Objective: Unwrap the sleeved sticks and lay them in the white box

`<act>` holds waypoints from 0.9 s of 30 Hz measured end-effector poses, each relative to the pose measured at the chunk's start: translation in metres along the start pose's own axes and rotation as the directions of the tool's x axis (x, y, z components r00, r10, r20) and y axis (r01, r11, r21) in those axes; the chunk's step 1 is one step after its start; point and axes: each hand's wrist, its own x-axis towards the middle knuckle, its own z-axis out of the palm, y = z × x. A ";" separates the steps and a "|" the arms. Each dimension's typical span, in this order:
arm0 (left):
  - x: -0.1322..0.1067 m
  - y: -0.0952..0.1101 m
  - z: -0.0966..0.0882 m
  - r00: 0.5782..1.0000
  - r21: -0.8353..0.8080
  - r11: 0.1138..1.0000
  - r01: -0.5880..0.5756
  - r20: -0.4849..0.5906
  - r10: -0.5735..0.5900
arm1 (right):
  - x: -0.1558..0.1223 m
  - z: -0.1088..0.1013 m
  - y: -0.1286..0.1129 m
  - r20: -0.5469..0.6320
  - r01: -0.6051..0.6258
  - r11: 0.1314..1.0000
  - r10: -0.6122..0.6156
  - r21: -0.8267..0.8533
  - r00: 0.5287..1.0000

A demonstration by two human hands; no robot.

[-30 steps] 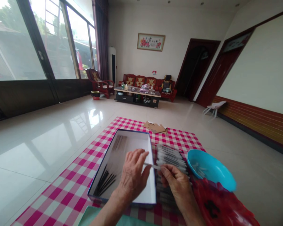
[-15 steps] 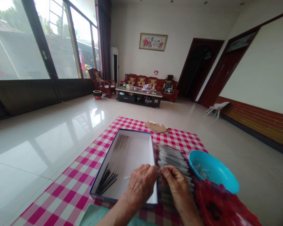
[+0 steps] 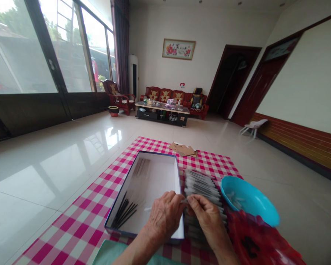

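My left hand (image 3: 165,211) is closed around a thin pale tube (image 3: 148,209), whose one end sticks out on the left over the box. My right hand (image 3: 205,209) pinches at the tube's other end, fingertips almost touching those of my left. What exactly sits between the right fingertips is too small to make out. Under the left hand lies a shallow white box (image 3: 162,173) with a dark blue rim. It holds black sticks (image 3: 126,212) at the near left and clear thin tubes (image 3: 142,167) at the far end. Beneath my right hand is a row of pen-like tubes (image 3: 202,184).
A blue basin (image 3: 262,206) with small translucent pieces stands at the right. In front of it lies a red plastic bag (image 3: 260,239). Cardboard scraps (image 3: 183,149) rest at the far edge of the checked cloth (image 3: 85,217). A green cloth (image 3: 107,250) is nearest me.
Both hands stay nearly in place, fingertips meeting at the tube. The tube's free left end has tilted slightly and shifted a little to the left.
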 end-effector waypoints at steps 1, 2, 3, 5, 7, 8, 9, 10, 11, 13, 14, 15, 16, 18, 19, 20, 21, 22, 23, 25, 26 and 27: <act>0.000 -0.001 0.001 1.000 -0.003 1.000 -0.003 -0.008 0.003 | 0.000 0.000 -0.001 -0.008 0.006 1.000 -0.006 -0.023 1.000; 0.000 -0.001 0.001 1.000 -0.004 1.000 -0.010 -0.012 0.010 | 0.000 -0.001 0.000 -0.009 0.017 0.999 -0.017 -0.035 1.000; 0.000 -0.002 0.001 1.000 -0.001 1.000 -0.018 -0.013 0.018 | 0.000 -0.002 0.000 0.000 0.032 0.999 -0.032 -0.037 0.999; 0.001 -0.003 -0.001 0.999 0.009 0.999 -0.037 -0.005 0.037 | 0.000 -0.005 0.002 0.041 0.072 0.997 -0.071 -0.031 0.997; 0.001 -0.003 -0.003 0.999 0.028 0.999 -0.046 0.002 0.046 | 0.001 -0.008 0.003 0.091 0.132 0.991 -0.128 -0.030 0.988; 0.001 -0.003 -0.003 0.999 0.040 0.998 -0.045 0.003 0.045 | 0.001 -0.009 0.004 0.109 0.162 0.986 -0.158 -0.027 0.981; 0.002 -0.003 -0.004 0.999 0.053 0.998 -0.044 0.005 0.044 | 0.001 -0.009 0.004 0.124 0.180 0.984 -0.176 -0.016 0.976; 0.002 -0.002 -0.004 0.999 0.065 0.997 -0.042 0.005 0.042 | 0.002 -0.009 0.005 0.135 0.181 0.983 -0.180 0.003 0.974; 0.001 -0.002 -0.004 0.999 0.074 0.996 -0.039 0.006 0.038 | 0.002 -0.009 0.005 0.137 0.166 0.986 -0.168 0.027 0.976; 0.001 -0.002 -0.004 1.000 0.084 0.996 -0.029 0.006 0.029 | 0.002 -0.006 0.007 0.116 0.120 0.992 -0.124 0.038 0.986; 0.001 -0.002 -0.004 1.000 0.081 0.996 -0.026 0.007 0.025 | 0.002 -0.005 0.009 0.096 0.106 0.994 -0.107 0.007 0.990; 0.001 -0.002 -0.004 1.000 0.076 0.997 -0.023 0.006 0.022 | 0.003 -0.004 0.010 0.072 0.104 0.994 -0.100 -0.042 0.992; 0.000 -0.001 -0.004 1.000 0.066 0.998 -0.021 0.001 0.021 | 0.003 -0.004 0.011 0.050 0.109 0.990 -0.105 -0.094 0.993; 0.000 -0.001 -0.005 1.000 0.031 0.999 -0.018 -0.018 0.019 | 0.002 -0.003 0.011 0.028 0.124 0.980 -0.121 -0.155 0.992; 0.000 -0.001 -0.006 1.000 0.014 1.000 -0.015 -0.027 0.015 | 0.002 -0.003 0.010 0.025 0.127 0.980 -0.125 -0.151 0.992; 0.000 -0.001 -0.007 0.999 0.002 1.000 -0.009 -0.032 0.009 | 0.001 -0.003 0.009 0.024 0.127 0.983 -0.125 -0.129 0.992; 0.001 -0.001 -0.008 1.000 -0.004 1.000 -0.002 -0.031 0.002 | 0.000 -0.003 0.008 0.028 0.123 0.988 -0.120 -0.095 0.992; 0.001 -0.002 -0.009 1.000 -0.005 1.000 0.002 -0.025 -0.003 | 0.000 -0.003 0.006 0.040 0.115 0.992 -0.113 -0.055 0.993; 0.001 -0.002 -0.009 1.000 -0.002 1.000 0.005 -0.016 -0.005 | -0.001 -0.003 0.005 0.062 0.104 0.994 -0.103 -0.012 0.993; 0.002 -0.002 -0.011 1.000 0.007 1.000 0.002 -0.007 -0.002 | -0.002 -0.002 0.002 0.107 0.078 0.995 -0.084 0.065 0.991; 0.003 -0.001 -0.011 1.000 0.012 1.000 0.000 -0.007 0.000 | -0.002 -0.001 0.002 0.112 0.068 0.994 -0.077 0.082 0.991; 0.003 -0.001 -0.011 1.000 0.017 1.000 -0.002 -0.005 0.002 | -0.002 0.000 0.002 0.100 0.063 0.995 -0.071 0.077 0.993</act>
